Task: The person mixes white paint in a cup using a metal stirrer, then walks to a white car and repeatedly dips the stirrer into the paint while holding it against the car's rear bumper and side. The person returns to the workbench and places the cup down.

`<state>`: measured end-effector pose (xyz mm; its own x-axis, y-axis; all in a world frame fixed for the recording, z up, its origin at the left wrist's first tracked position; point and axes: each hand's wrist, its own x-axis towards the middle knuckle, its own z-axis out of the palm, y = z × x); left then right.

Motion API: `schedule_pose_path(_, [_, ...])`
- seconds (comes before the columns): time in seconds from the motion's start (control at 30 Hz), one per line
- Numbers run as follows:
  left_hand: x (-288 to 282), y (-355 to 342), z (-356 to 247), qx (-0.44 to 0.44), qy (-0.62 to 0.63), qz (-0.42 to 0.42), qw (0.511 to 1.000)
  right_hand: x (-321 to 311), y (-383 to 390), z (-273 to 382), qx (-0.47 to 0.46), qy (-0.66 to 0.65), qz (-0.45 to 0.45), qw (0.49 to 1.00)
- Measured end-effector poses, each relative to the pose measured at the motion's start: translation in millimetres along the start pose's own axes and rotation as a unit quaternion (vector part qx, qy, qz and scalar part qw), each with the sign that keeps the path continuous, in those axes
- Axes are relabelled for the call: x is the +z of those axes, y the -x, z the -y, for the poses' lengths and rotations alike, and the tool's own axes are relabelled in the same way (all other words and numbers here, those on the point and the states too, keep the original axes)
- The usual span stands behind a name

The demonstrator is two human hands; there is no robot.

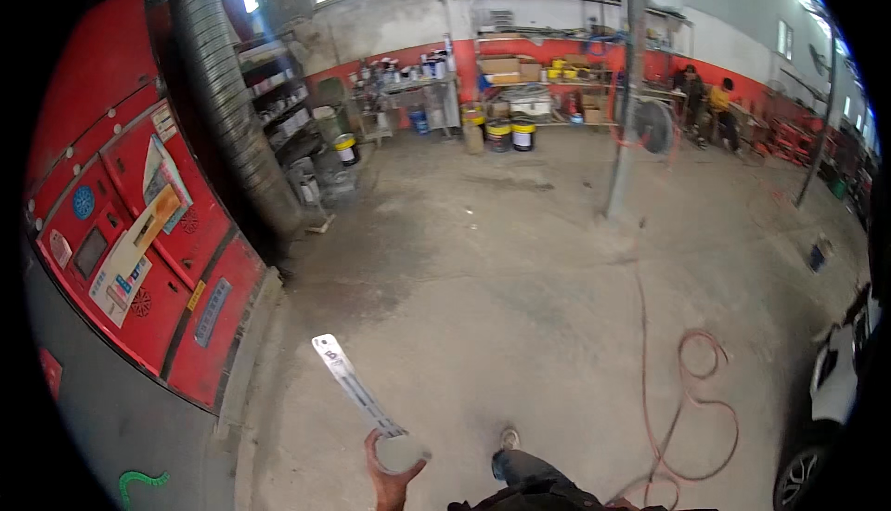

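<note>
My left hand [391,482] is wrapped round a pale round cup [402,453] low in the view, thumb and fingers on opposite sides. A long flat white stick [351,386] with dark printed markings and a hole near its end slants up and away from the cup to the left. Whether its lower end stands inside the cup I cannot make out. A small skin-coloured patch at the bottom edge, right of my dark clothing, seems to be my right hand [623,504]; its fingers are hidden.
A red cabinet [139,223] and silver duct [227,93] stand left. A hose [647,372] coils on the concrete floor at right, near a white car [835,376]. A post [624,140] rises ahead. Buckets [523,136], shelves and two seated people [722,112] are at the far wall.
</note>
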<state>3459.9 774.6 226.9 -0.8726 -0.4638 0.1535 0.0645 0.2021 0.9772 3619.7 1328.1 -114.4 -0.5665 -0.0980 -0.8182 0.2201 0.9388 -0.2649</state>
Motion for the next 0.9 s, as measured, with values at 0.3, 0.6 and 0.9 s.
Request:
schedule_pose_path(0.3, [73,-279,53,0.027,-0.019,-0.056,0.998,-531,-221,298,-0.165,-0.230,-0.224,0.933])
schedule_pose_path(0.6, [158,-601,98,-0.071,0.050,-0.035,0.996,-694,-506,337,-0.161,0.160,-0.339,0.913])
schedule_pose_path(0.9, [283,-959,89,-0.024,-0.036,0.052,0.998,-710,-594,420,-0.020,-0.054,0.033,0.998])
